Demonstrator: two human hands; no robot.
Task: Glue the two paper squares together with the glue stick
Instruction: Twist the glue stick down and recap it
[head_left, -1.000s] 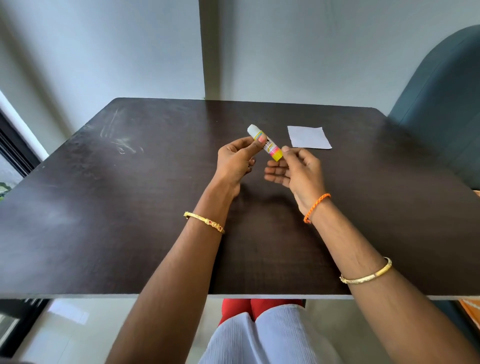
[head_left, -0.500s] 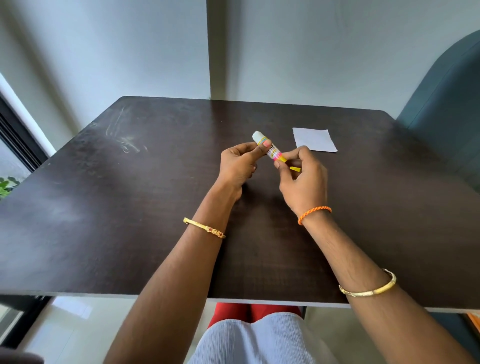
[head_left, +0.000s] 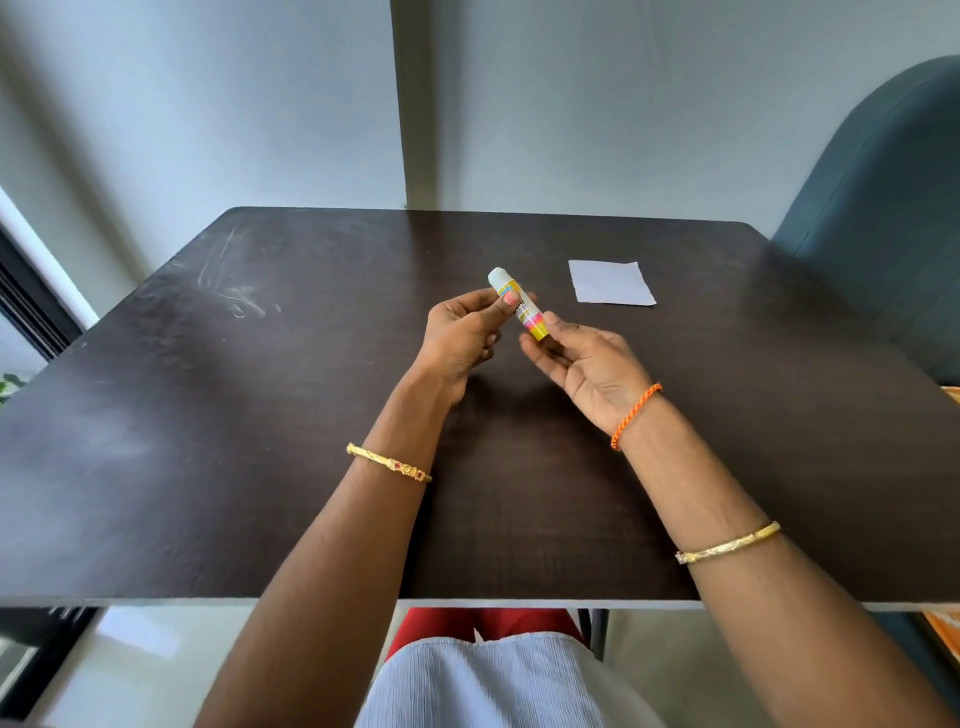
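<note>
**Still capped, and only one paper in sight**

Plainly, the biggest risk from here is a fumble: the glue stick hangs in mid-air above the dark table, pinched only at its ends, and a tug on the white cap or a twist of the yellow base could make it slip and roll off. A hard pull might also pop the cap loose and send it away across the tabletop. Whether the cap is on tight cannot be judged. A second worry is the paper: just one white paper square shows, lying flat beyond the hands toward the far right, and whether the second sheet sits under it cannot be told. If both are stacked, glue could go on the wrong face.

The left hand is raised off the table, its thumb and fingers closed around the upper part of the stick near the cap. The right hand is turned palm up and mostly relaxed, its fingertips gripping the yellow base. Both forearms reach forward over the near edge, wrists lifted, and the stick slants between them, cap end farther away.
</note>
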